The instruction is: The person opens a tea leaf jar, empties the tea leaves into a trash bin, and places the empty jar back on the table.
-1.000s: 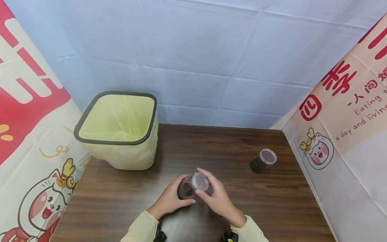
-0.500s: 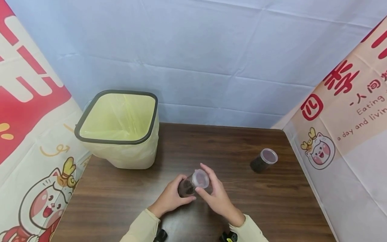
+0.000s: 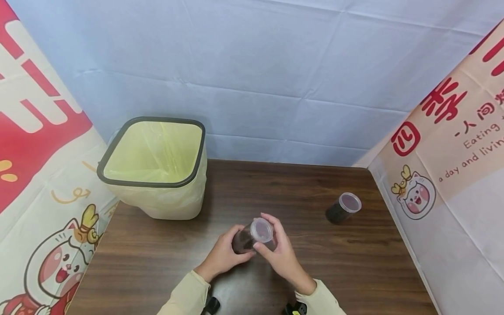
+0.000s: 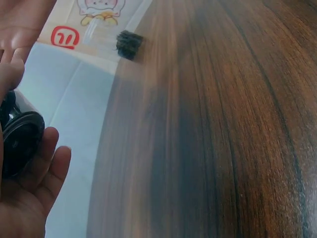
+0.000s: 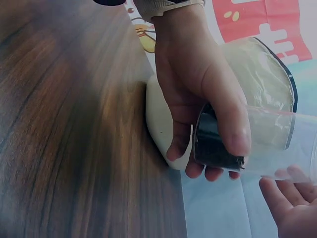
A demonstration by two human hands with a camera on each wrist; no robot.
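A clear plastic jar (image 3: pixel 243 241) with dark, dry-looking contents is tilted between both hands over the table. My left hand (image 3: pixel 221 256) grips its lower end, the thumb along the near side. Around the upper end, by the translucent lid (image 3: pixel 262 230), curl the thumb and fingers of my right hand (image 3: pixel 284 257). Seen from the right wrist, the dark contents (image 5: pixel 215 144) are gathered at the base inside the left hand (image 5: pixel 190 69), while the right hand's fingers (image 5: pixel 285 191) meet the clear wall. The left wrist view shows the jar's dark round bottom (image 4: pixel 22 141).
A second lidded jar (image 3: pixel 337 213) with dark contents stands to the right on the brown wooden table (image 3: pixel 275 188). At the back left is a cream bin (image 3: pixel 177 203) with a dark rim and a plastic liner. Cloth backdrops (image 3: pixel 252 109) surround the table.
The jar has turned slightly and its lid has risen a little. My left thumb has moved up against the jar, and my right fingers have shifted a bit around the lid end.
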